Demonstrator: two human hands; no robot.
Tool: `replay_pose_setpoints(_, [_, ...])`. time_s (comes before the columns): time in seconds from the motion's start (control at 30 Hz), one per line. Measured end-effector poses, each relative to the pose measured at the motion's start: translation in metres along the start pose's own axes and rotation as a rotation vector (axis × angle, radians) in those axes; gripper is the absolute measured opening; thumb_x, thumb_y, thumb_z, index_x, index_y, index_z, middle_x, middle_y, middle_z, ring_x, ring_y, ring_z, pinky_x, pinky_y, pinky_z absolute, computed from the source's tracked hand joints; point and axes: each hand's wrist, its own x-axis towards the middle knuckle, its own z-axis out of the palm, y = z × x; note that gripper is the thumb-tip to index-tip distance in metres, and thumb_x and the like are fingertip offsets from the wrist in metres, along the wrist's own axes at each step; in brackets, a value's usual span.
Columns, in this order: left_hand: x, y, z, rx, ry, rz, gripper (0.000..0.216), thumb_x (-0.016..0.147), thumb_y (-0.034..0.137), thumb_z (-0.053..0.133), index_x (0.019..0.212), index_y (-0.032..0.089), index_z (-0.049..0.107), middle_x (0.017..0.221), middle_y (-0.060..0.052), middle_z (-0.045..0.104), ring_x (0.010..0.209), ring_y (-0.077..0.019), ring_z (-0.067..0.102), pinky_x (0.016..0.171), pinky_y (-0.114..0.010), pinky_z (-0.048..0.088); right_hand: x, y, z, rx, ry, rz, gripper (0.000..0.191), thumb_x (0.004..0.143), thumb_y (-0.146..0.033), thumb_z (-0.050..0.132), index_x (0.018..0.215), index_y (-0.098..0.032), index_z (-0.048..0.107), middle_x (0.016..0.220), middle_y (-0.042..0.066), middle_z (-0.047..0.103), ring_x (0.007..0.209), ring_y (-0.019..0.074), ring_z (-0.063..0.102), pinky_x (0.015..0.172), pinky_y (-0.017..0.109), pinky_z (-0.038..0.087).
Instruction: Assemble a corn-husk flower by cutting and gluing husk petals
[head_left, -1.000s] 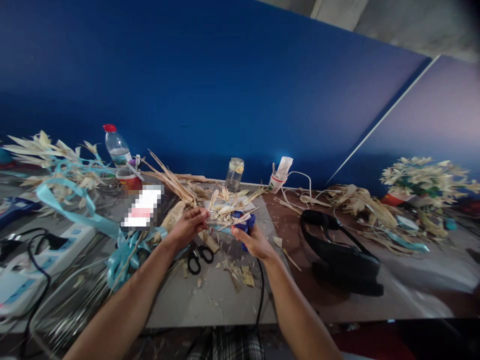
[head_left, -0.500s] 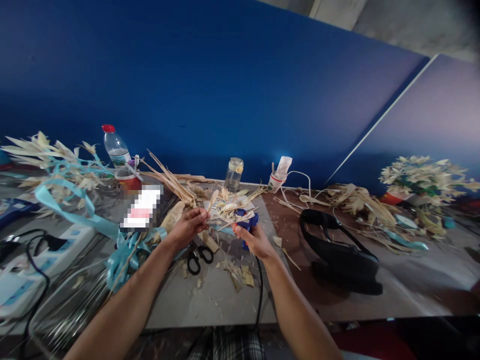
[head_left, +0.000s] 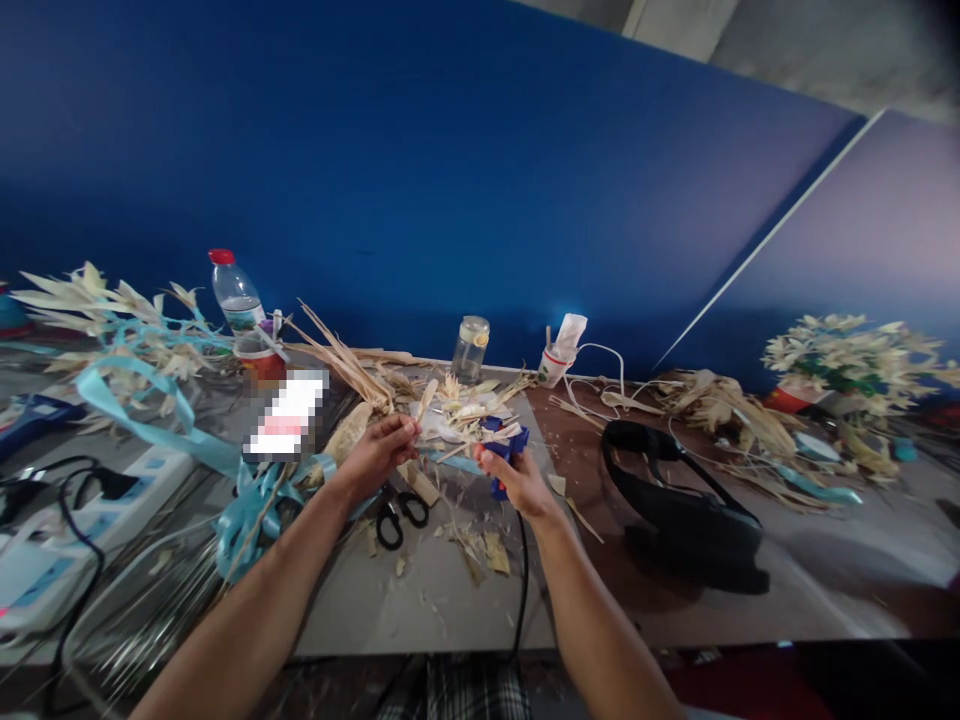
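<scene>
Between the fingertips of my left hand (head_left: 375, 452) is a slim pale husk petal (head_left: 427, 398), pointing up. My right hand (head_left: 526, 482) is wrapped round a blue glue gun (head_left: 517, 441) with a black cord (head_left: 523, 570) running down toward the table edge. The gun's nozzle is hard to make out against the pile of cut husk pieces (head_left: 469, 405) behind it. A gap separates my two hands. Black-handled scissors (head_left: 391, 530) lie just below my left hand, and husk scraps (head_left: 480, 550) are scattered nearer to me.
A glass jar (head_left: 470, 350) and a paper cup (head_left: 556, 366) stand behind the pile. Leftward are blue ribbon (head_left: 247, 510), a blurred-out phone-like rectangle (head_left: 289, 415), a bottle (head_left: 236, 295) and a power strip (head_left: 97, 540). A black strapped object (head_left: 675, 500) and husk flowers (head_left: 847, 360) are rightward.
My right hand and the glue gun have shifted slightly right, a little farther from my left hand. The whole view has moved a touch. My left hand keeps its pinch on the petal.
</scene>
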Motion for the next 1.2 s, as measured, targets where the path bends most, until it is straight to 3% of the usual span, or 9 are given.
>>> replay_pose_setpoints(0.27, [-0.002,0.004,0.003,-0.048,-0.033,0.015,0.019,0.071,0.029,0.067,0.072,0.015,0.056,0.057,0.005,0.047,0.041,-0.001,0.032,0.057,-0.021,0.04,0.002,0.008,-0.011,-0.264,0.098,-0.109,0.028,0.077,-0.045,0.057,0.082,-0.017,0.058,0.073,0.003,0.054,0.066,0.0145,0.047,0.061,0.026,0.037])
replay_pose_setpoints(0.47, [-0.005,0.006,0.005,-0.115,-0.074,0.043,0.021,0.077,0.034,0.061,0.074,0.014,0.056,0.056,0.005,0.047,0.039,-0.0009,0.031,0.056,-0.022,0.04,-0.003,-0.011,-0.004,-0.59,0.115,-0.323,0.02,0.08,-0.036,0.055,0.089,-0.018,0.056,0.085,0.007,0.057,0.081,0.0194,0.052,0.073,0.03,0.04])
replay_pose_setpoints(0.63, [-0.006,0.006,0.006,-0.17,-0.059,0.073,0.028,0.08,0.038,0.056,0.067,0.013,0.051,0.049,0.007,0.042,0.034,0.0001,0.027,0.055,-0.022,0.041,-0.013,-0.026,-0.003,-0.793,0.094,-0.391,0.018,0.083,-0.036,0.051,0.088,-0.018,0.054,0.082,0.006,0.056,0.078,0.0192,0.053,0.07,0.03,0.041])
replay_pose_setpoints(0.83, [-0.01,0.008,0.01,-0.22,-0.101,0.096,0.029,0.078,0.034,0.059,0.061,0.014,0.048,0.047,0.008,0.036,0.033,0.0002,0.024,0.05,-0.02,0.038,-0.041,-0.023,-0.013,-1.011,0.108,-0.341,0.023,0.085,-0.04,0.047,0.083,-0.017,0.053,0.079,0.005,0.056,0.075,0.0177,0.055,0.07,0.029,0.04])
replay_pose_setpoints(0.97, [-0.014,0.011,0.013,-0.271,-0.143,0.081,0.028,0.079,0.033,0.06,0.062,0.014,0.048,0.047,0.009,0.034,0.034,0.0002,0.022,0.05,-0.019,0.036,-0.058,-0.007,-0.014,-1.195,0.112,-0.227,0.031,0.085,-0.046,0.045,0.084,-0.016,0.055,0.081,0.007,0.059,0.079,0.0195,0.057,0.071,0.029,0.039])
replay_pose_setpoints(1.2, [-0.016,0.017,0.015,-0.311,-0.092,0.064,0.027,0.074,0.034,0.064,0.064,0.014,0.05,0.045,0.01,0.027,0.036,-0.0006,0.018,0.046,-0.018,0.032,-0.067,0.003,0.001,-1.421,0.12,-0.004,0.037,0.083,-0.049,0.047,0.087,-0.015,0.059,0.089,0.01,0.062,0.088,0.0232,0.058,0.08,0.034,0.036])
